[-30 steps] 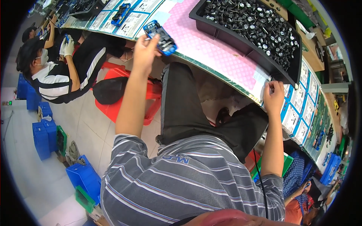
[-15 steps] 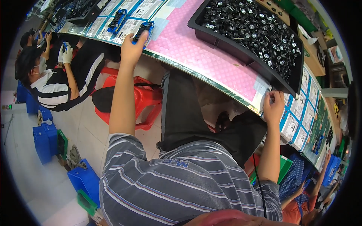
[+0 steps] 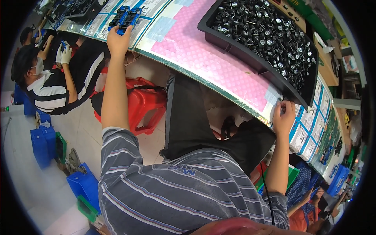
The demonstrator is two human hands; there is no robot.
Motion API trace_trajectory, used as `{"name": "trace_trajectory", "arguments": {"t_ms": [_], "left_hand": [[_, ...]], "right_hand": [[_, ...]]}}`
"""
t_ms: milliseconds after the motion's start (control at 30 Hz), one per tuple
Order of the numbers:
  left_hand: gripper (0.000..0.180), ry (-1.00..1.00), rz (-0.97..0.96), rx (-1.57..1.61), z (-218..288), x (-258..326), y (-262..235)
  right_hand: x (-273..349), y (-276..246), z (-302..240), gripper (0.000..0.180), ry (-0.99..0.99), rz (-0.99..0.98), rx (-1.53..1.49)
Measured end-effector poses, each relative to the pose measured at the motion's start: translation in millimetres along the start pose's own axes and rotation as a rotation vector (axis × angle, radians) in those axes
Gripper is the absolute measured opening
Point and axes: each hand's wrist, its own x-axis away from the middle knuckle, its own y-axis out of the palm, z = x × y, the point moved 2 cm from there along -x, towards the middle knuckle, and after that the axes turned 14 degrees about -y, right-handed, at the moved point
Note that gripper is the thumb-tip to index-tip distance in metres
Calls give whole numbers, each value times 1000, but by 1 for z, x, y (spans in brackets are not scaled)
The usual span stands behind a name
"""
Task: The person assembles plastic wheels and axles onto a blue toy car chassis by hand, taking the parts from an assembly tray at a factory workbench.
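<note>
Two blue-and-black toy car chassis lie side by side at the upper left, on printed sheets. My left hand point(image 3: 118, 42) is at their near end, thumb and fingers closed on the right-hand chassis point(image 3: 133, 18). The other chassis point(image 3: 118, 18) sits right against it, by my fingertips. Over at the table's near edge on the right, my right hand point(image 3: 284, 119) rests with its fingers curled together, close to the corner of the black tray point(image 3: 250, 64). Whatever may be between those fingers is hidden. Many black wheels on metal axles point(image 3: 262, 35) fill the tray.
Pink bubble wrap point(image 3: 196, 51) covers the table between my hands. A red stool point(image 3: 147, 105) stands below the table at left. A gloved co-worker point(image 3: 51, 82) sits at far left, holding a small blue part. Blue crates point(image 3: 84, 184) stand on the floor.
My left hand has moved left with its chassis, bringing it from the sheets' right edge to beside the other chassis. My right hand has stayed at the table edge.
</note>
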Motion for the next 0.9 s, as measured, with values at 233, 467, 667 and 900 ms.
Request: {"name": "trace_trajectory", "arguments": {"t_ms": [233,467,667,900], "left_hand": [[61,200,199,-92,9,19,-13],[34,537,-209,139,105,179,-8],[22,643,-663,292,185,304,1],[19,728,-544,172,182,317,4]], "right_hand": [[-3,-2,-3,9,10,4,2],[3,3,13,10,-88,89,-11],[23,-12,13,11,-167,109,-13],[107,-87,85,5,-176,180,80]]}}
